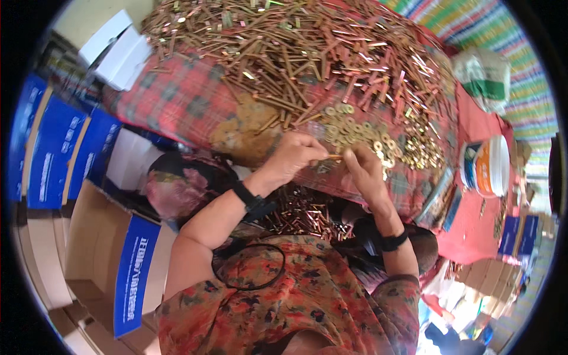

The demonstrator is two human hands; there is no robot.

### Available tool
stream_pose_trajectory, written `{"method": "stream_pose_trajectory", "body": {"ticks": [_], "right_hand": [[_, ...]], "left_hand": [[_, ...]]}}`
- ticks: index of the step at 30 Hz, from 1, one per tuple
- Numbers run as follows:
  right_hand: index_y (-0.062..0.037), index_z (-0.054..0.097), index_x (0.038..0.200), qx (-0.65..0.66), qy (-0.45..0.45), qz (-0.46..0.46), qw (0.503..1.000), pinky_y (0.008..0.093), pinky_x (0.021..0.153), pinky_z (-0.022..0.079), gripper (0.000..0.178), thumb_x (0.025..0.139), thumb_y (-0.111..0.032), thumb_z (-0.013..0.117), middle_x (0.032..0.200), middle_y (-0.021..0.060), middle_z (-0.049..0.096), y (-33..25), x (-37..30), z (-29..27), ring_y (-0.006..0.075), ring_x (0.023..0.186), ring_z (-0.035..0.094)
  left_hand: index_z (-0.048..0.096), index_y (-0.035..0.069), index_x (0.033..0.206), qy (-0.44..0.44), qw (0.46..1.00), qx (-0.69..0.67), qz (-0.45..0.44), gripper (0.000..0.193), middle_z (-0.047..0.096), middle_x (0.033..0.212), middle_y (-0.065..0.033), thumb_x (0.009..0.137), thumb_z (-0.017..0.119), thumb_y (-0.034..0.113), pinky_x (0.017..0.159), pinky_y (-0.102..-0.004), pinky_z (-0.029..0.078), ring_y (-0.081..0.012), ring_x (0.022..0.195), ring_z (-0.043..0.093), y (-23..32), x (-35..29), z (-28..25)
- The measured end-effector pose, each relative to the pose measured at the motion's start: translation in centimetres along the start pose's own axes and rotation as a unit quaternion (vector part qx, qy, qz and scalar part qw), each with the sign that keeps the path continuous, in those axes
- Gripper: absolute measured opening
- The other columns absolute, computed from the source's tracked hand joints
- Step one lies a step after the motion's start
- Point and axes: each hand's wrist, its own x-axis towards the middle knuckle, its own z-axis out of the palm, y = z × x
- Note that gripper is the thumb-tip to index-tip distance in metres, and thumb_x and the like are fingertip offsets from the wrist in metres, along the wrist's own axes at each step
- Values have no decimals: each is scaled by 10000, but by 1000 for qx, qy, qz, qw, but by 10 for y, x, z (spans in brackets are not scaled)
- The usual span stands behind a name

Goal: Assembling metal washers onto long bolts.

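Note:
Between my two hands is a thin copper-coloured bolt (335,157), mostly covered by the fingers. My left hand (296,157) pinches one end of it; my right hand (365,171) closes thumb and fingers round the other. Just beyond the fingertips lies a spread of brass-coloured washers (349,129). Small shiny gold nuts (421,145) are heaped to the right of them. A large pile of long copper-coloured bolts (284,53) covers the far part of the red checked cloth (177,97). More short copper-coloured metal pieces (305,216) lie in my lap, below the hands.
Open cardboard boxes (97,236) with blue panels stand at the left, and a white box (121,56) lies at the far left. A white bucket (494,165) with an orange label stands at the right, near a white-and-green sack (485,80). A curved strip (435,192) lies along the cloth's right edge.

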Motion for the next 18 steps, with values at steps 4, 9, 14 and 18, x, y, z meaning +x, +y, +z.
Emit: {"method": "stream_pose_trajectory", "body": {"ticks": [4, 9, 14, 18], "right_hand": [[30, 536, 1119, -193, 86, -264, 941, 228, 551, 428, 301, 931, -204, 513, 731, 20, 581, -20, -2, 10, 77, 618, 507], [-44, 397, 1324, -33, 14, -87, 996, 252, 637, 478, 491, 867, -66, 578, 801, 73, 631, -25, -2, 13, 113, 678, 567], [-69, 346, 1369, 38, 26, -71, 996, 274, 636, 483, 590, 839, -37, 602, 785, 106, 626, -17, 0, 11, 130, 682, 579], [-40, 349, 1360, -118, 32, -47, 991, 278, 605, 492, 584, 840, -59, 615, 748, 87, 625, -39, -3, 11, 127, 667, 587]], "left_hand": [[649, 17, 754, 9, 998, -67, -5, 92, 570, 630, -16, 742, 682, 102, 444, -174, 306, -54, 506, 466, 0, 0, -1], [644, 13, 742, 23, 996, -80, -28, 85, 567, 626, -11, 743, 689, 86, 434, -171, 300, -54, 514, 475, -1, -2, -5], [637, 16, 735, -5, 994, -94, -48, 61, 564, 627, -6, 753, 677, 58, 429, -159, 292, -48, 521, 478, -2, 2, -5], [638, 14, 746, -6, 994, -95, -54, 61, 574, 646, -11, 762, 674, 60, 426, -158, 301, -43, 522, 479, -7, 2, -9]]}}
